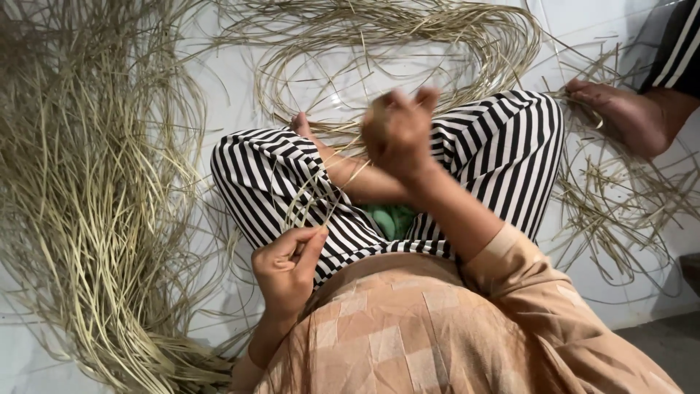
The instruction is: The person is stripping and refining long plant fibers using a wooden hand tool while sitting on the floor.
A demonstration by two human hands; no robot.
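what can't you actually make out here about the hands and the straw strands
- Right hand, head view: motion-blurred, so its grip on the strands is unclear.
- Left hand: fingertips pinch thin strands; how many is too fine to count.
- Big straw pile: cut off by the left and bottom edges.
- Green item in the lap: mostly hidden by the right forearm and the striped trousers.
- Foot at upper right: its owner is cut off.

both hands [343,197] on thin straw strands [321,191] — striped lap [503,146]

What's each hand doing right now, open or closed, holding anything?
Left hand: closed, fingers pinching thin dry grass strands.
Right hand: closed and raised, motion-blurred; seems to grip the same strands.
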